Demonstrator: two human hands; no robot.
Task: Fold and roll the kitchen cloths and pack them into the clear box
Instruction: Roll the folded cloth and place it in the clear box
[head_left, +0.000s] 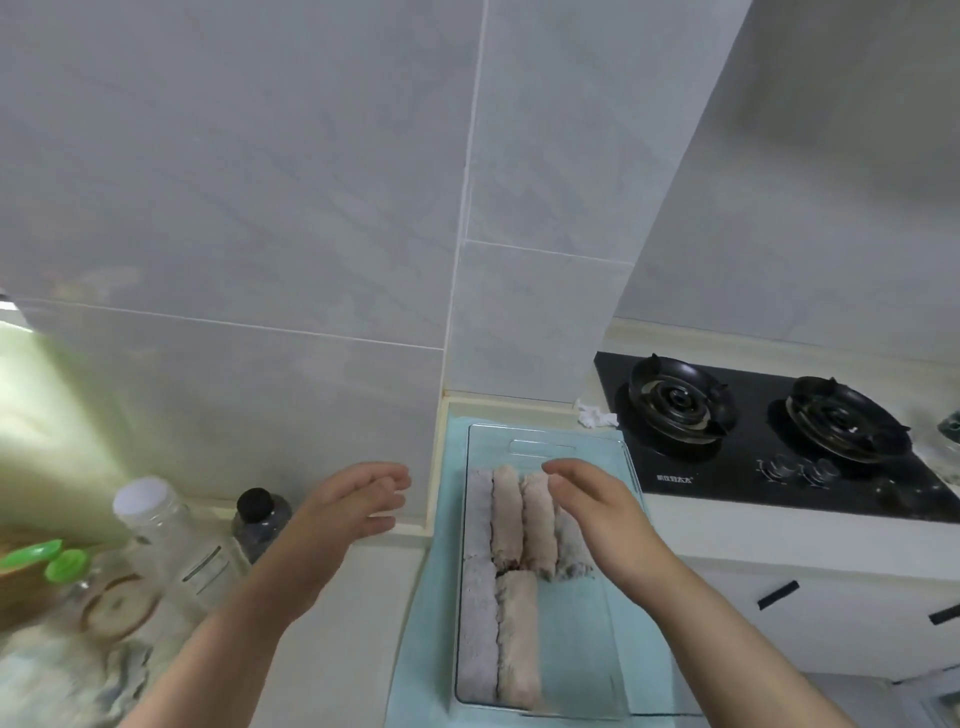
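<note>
Kitchen cloths, rolled terry, grey and pinkish-beige (506, 519), lie side by side inside a clear rectangular plastic box (582, 654), lower centre of frame, on a pale blue mat (415, 649) over the cream desk (374, 582). Lower right of box floor is bare.

Left hand (358, 499) hovers left of the box; grip slack, fingers relaxed, empty. Right hand (592, 501) is over the upper-row rolls; grip likewise loose and empty. Contact with the rolls: cannot tell.

Risk (judgement): the rolls are unbound, so a brushing wrist could unwind one, and the unfilled gap lets neighbours spread. The left elbow could knock the clear white-capped bottle (171, 540).
</note>
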